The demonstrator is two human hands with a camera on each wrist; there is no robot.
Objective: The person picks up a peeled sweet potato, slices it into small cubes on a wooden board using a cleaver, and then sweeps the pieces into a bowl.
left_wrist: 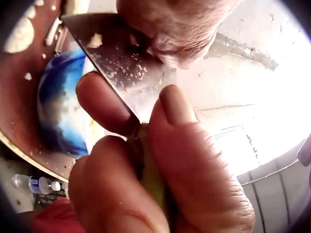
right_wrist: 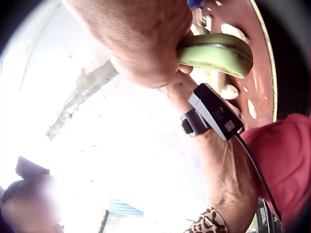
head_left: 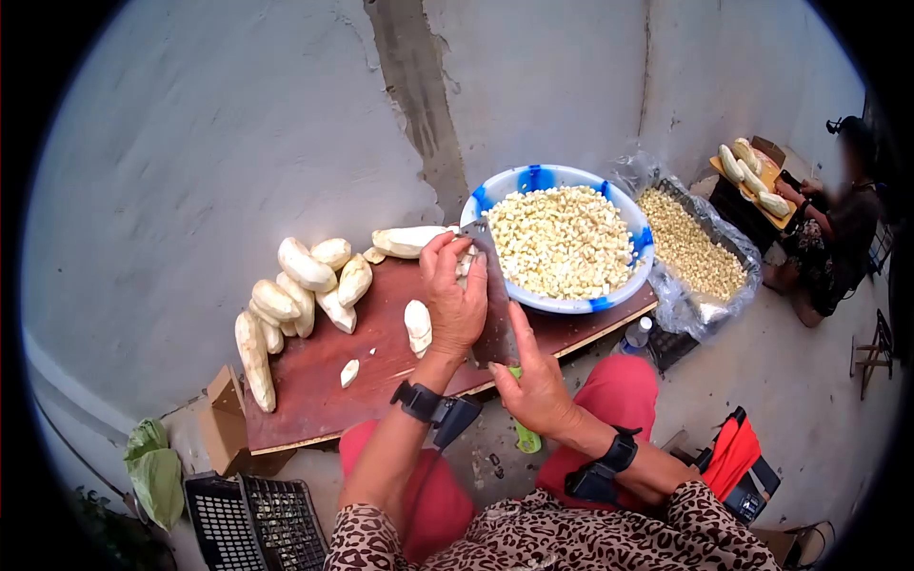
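The counter (head_left: 314,381), a red board over the seated person's knees, carries a full bowl (head_left: 533,178) of diced white pieces at its 2 o'clock edge and peeled roots (head_left: 305,266) from 9 to 11 o'clock. A shift of the knees could, in my judgement, tip that loaded bowl off. The knife (head_left: 497,324) sits mid-board, blade toward 12 o'clock, with the right grip (head_left: 538,390) closed tight round its green handle and the left grip (head_left: 455,300) bent over the blade's far end. Residue on the steel could let those fingers slide onto the edge.
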